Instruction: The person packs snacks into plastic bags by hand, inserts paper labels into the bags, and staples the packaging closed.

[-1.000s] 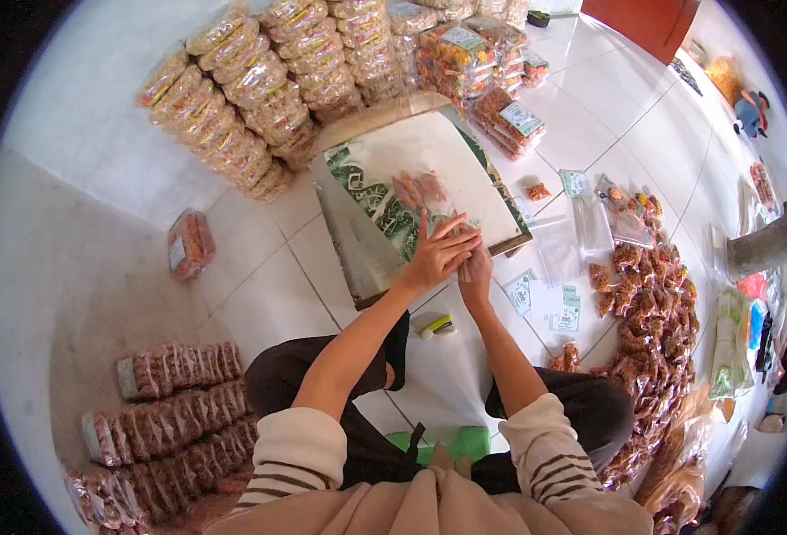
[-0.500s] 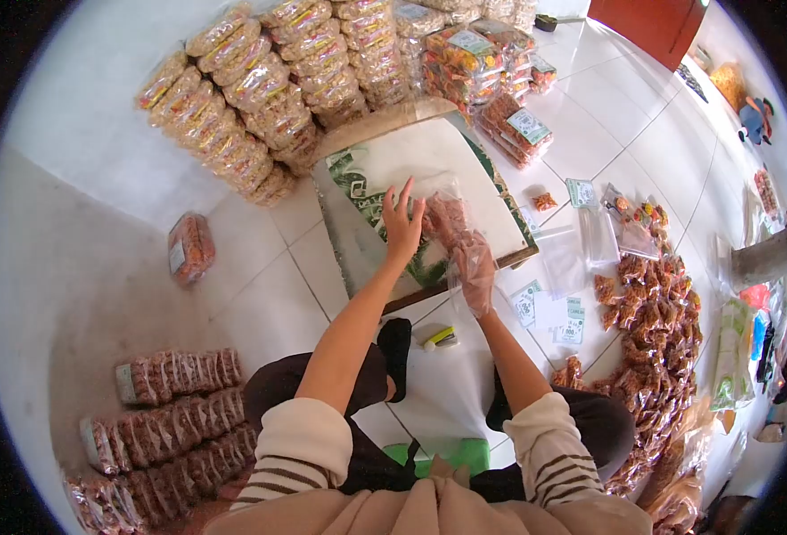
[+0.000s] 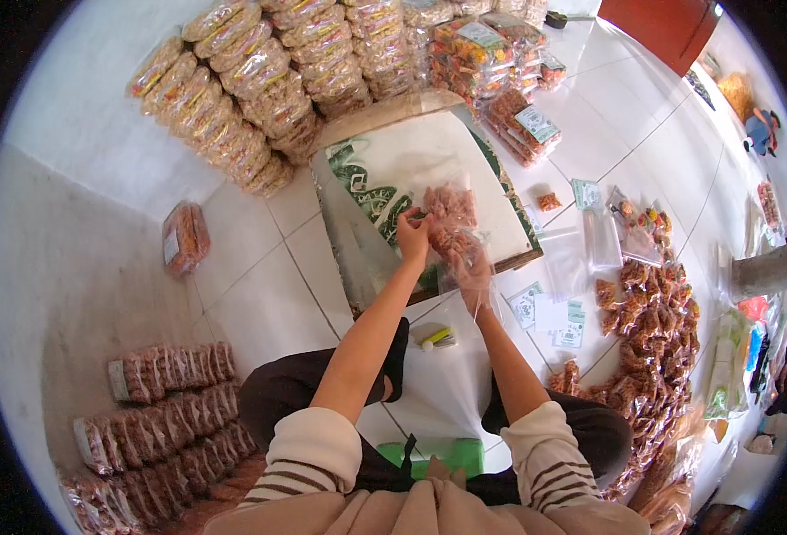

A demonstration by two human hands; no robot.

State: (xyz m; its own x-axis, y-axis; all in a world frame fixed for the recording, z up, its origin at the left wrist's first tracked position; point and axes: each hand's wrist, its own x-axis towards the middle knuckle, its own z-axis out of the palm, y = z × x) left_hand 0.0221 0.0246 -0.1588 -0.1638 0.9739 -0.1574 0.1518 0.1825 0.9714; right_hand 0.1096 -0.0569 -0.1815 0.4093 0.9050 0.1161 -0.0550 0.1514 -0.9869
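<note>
Handling one clear bag [image 3: 454, 241]: two hands [image 3: 413, 239] [image 3: 474, 275] (right inside).

- A pale wall [image 3: 77, 143] rises at ten o'clock.
- Glossy white floor tiles [image 3: 621, 107] gleam toward one o'clock.
- A red-brown panel [image 3: 661, 34] stands near one-thirty.

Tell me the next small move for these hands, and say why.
Probably ease the right hand back while the left hand steadies the snack packs: clear plastic seems to surround the right hand to about the wrist, the packs lie just ahead on the low table, and the left hand is beside them.
</note>
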